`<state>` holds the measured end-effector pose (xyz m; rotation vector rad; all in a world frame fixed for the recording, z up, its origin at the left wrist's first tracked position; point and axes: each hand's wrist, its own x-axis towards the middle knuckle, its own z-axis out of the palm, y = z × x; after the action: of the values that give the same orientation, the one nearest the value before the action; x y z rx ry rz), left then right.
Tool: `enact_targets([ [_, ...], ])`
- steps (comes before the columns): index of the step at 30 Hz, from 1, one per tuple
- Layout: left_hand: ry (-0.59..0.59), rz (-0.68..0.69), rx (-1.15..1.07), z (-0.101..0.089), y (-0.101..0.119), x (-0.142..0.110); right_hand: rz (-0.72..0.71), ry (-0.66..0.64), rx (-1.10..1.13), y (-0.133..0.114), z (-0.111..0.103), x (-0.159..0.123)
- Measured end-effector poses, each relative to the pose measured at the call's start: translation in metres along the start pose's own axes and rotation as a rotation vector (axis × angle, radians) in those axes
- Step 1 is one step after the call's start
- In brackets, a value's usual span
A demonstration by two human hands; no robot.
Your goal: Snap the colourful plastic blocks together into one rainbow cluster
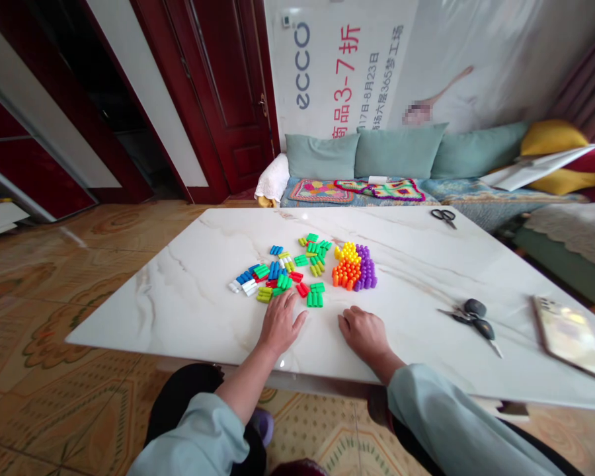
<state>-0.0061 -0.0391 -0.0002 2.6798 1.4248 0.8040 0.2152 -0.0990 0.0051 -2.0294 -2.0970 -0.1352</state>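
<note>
My left hand (279, 322) rests palm down on the white table, fingers stretched forward and thumb apart. Its fingertips are at the near edge of a loose pile of small plastic pieces, beside a green piece (284, 282) and a yellow-green piece (264, 294); whether they touch is unclear. Blue pieces (276, 270), red pieces (302, 289) and white pieces (249, 287) lie mixed in the pile. My right hand (364, 330) lies on the table with fingers curled in and nothing visible in them. Beyond it stand packed orange pieces (346, 274), yellow pieces (348, 252) and purple pieces (365, 268).
The marble-patterned table (178, 291) carries dark-handled scissors (473, 319) and a phone (572, 336) on the right. Another pair of scissors (443, 216) lies near the far edge. A sofa with green cushions (399, 151) stands behind the table.
</note>
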Motion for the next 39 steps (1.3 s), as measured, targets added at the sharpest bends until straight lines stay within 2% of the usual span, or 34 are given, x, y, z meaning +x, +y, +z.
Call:
enact_targets([
  [11,0.023,0.030,-0.020,0.0006,0.0000,-0.0001,-0.008,0.030,-0.011,0.0006,0.0031,-0.0002],
  [19,0.003,0.014,0.000,0.0002,0.0007,-0.0005,0.003,0.048,0.014,-0.0009,0.0012,0.0001],
  [32,0.037,0.007,-0.024,0.0043,-0.0015,-0.0012,0.033,0.068,0.025,-0.0009,0.0036,0.0015],
  [39,0.035,0.002,-0.071,-0.0023,0.0019,-0.0015,0.029,0.088,0.016,0.0001,0.0025,-0.0013],
])
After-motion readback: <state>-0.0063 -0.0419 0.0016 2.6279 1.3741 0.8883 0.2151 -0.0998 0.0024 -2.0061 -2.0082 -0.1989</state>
